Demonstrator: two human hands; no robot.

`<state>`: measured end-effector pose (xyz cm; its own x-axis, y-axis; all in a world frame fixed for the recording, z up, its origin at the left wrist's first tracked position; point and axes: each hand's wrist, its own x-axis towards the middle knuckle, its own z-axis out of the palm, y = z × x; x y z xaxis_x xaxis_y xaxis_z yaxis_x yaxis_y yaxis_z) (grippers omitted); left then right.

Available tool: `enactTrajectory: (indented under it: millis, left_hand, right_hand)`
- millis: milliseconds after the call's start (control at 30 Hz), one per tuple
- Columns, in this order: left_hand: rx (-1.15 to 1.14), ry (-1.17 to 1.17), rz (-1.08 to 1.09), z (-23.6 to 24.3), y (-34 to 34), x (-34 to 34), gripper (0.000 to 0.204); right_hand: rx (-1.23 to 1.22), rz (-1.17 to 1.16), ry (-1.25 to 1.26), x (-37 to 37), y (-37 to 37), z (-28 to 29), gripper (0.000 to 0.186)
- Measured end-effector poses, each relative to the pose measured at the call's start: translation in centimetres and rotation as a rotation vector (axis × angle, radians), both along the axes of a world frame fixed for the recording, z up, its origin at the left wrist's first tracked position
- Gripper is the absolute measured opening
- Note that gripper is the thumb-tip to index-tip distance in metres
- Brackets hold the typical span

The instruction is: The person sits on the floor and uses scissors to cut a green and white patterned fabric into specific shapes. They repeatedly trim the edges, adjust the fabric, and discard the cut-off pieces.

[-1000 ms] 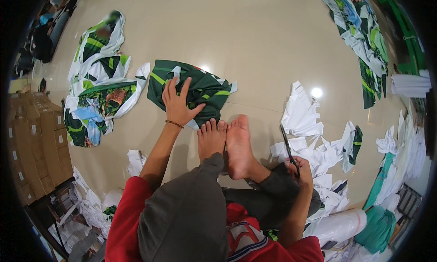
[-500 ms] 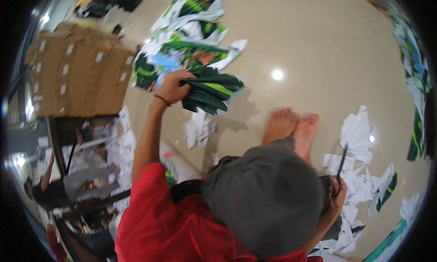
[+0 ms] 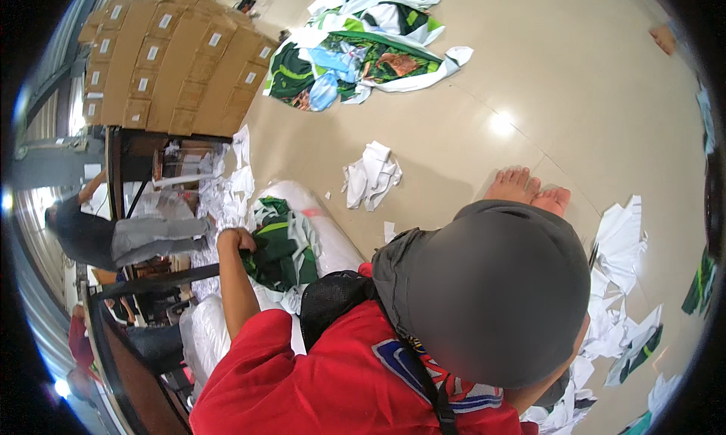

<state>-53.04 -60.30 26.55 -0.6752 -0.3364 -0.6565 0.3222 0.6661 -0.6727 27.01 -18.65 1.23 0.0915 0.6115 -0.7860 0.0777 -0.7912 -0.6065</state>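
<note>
My left hand (image 3: 236,240) reaches out to my left and grips a bundle of green, white-striped fabric pieces (image 3: 281,247). The bundle rests on a bulging white sack (image 3: 333,231) beside me on the floor. My right hand is hidden behind my grey cap (image 3: 499,291) and red shirt (image 3: 333,382). My bare feet (image 3: 528,190) stick out ahead on the beige floor.
Stacked cardboard boxes (image 3: 166,64) stand at the upper left over a dark table frame (image 3: 121,178). A heap of green and white fabric (image 3: 355,57) lies beyond, with crumpled white scraps (image 3: 370,175) mid-floor and more scraps (image 3: 622,246) on the right. Another person (image 3: 83,234) sits far left.
My left hand lifted the folded green fabric off the floor in front of me and swung it left onto the white sack. The view turned left; my right hand dropped out of sight.
</note>
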Motion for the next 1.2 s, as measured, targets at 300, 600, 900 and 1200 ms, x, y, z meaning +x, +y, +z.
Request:
enactTrajectory:
  millis: [300, 600, 900, 1200]
  left_hand:
    - [0.060, 0.162, -0.173, -4.5, 4.1, 1.5, 0.063]
    - [0.540, 0.079, -0.470, -3.9, 16.3, 1.1, 0.081]
    - [0.971, -0.461, -0.621, -8.7, 36.4, 16.5, 0.063]
    - [1.308, -1.230, -0.564, -11.4, 48.9, 33.4, 0.039]
  right_hand:
    - [0.121, 0.239, 0.037, 1.5, 1.0, 0.5, 0.033]
    - [0.427, 0.370, -0.157, -0.5, 0.2, -1.0, 0.057]
    - [0.895, 0.529, -0.535, -1.3, 1.3, -2.7, 0.050]
    - [0.883, 0.394, -0.661, -2.5, -1.1, -0.1, 0.028]
